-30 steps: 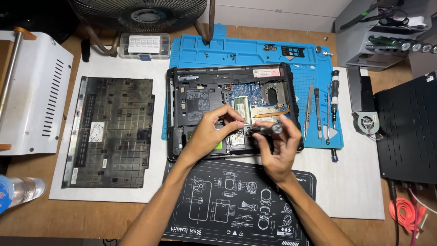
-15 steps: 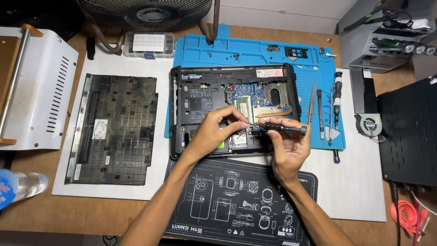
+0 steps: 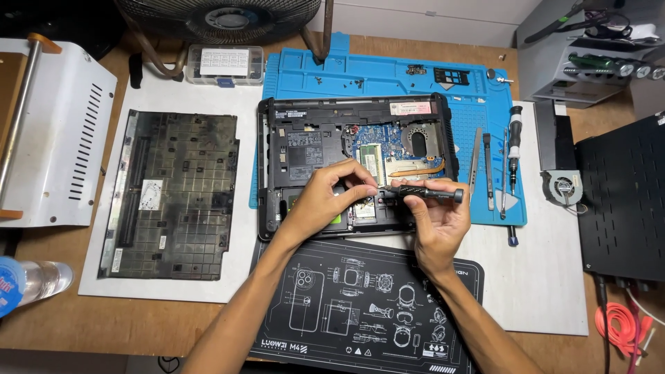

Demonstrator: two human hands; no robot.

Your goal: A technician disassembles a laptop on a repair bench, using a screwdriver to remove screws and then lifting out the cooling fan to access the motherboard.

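Observation:
An opened black laptop base (image 3: pixel 298 145) lies on a blue work mat (image 3: pixel 360 73), its green and blue circuit board (image 3: pixel 384 142) exposed. My right hand (image 3: pixel 436 221) holds a black screwdriver (image 3: pixel 426 194) level, tip pointing left. My left hand (image 3: pixel 329 194) hovers over the laptop's lower middle, with thumb and forefinger pinched at the screwdriver's tip. Whether a small part sits between those fingers cannot be seen.
The removed bottom cover (image 3: pixel 173 194) lies on a white sheet to the left. A black printed mat (image 3: pixel 360 312) lies in front. Hand tools (image 3: pixel 514 145), a small fan (image 3: pixel 564 187), a parts box (image 3: pixel 225 64), a white metal case (image 3: pixel 59 131) and a bottle (image 3: pixel 31 280) surround the laptop.
My right hand has turned the screwdriver from a bunched grip to lying level. My left fingers have come to its tip. The view has shifted slightly.

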